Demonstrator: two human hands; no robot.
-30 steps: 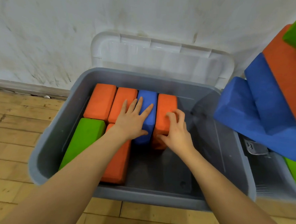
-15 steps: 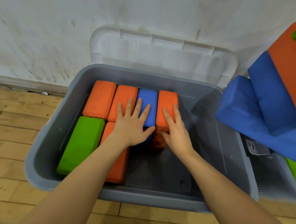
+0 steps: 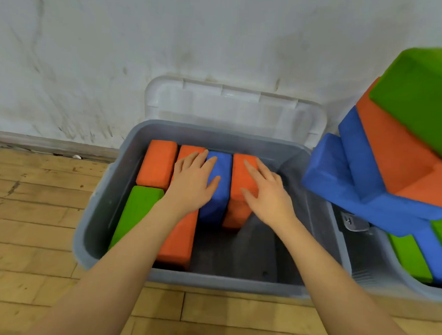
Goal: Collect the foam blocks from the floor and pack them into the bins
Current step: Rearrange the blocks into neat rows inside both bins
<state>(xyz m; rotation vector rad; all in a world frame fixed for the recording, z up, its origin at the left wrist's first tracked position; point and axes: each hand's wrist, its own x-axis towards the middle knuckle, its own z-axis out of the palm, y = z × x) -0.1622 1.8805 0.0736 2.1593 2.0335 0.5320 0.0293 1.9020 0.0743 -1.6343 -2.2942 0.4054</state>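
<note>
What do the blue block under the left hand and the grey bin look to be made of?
Blue block: apparently foam, matte, with a fine grainy surface and softly rounded edges. Grey bin: seemingly moulded plastic, smooth walls with a dull sheen and a rolled rim.

Your support surface is a wooden plank floor (image 3: 31,208), light yellow-brown, boards running left to right, scuffed in places. Take the grey bin (image 3: 96,227) as landmark: it sits directly on the floor, its far side close to the white wall. Behind that bin, a clear lid (image 3: 233,109) stands tilted against the wall. Just to the right of the grey bin, a second grey bin (image 3: 362,274) rests on the floor, the two rims nearly touching. Left of the grey bin, near the baseboard, you have a small white speck (image 3: 76,156) on the boards; too small to identify.
</note>
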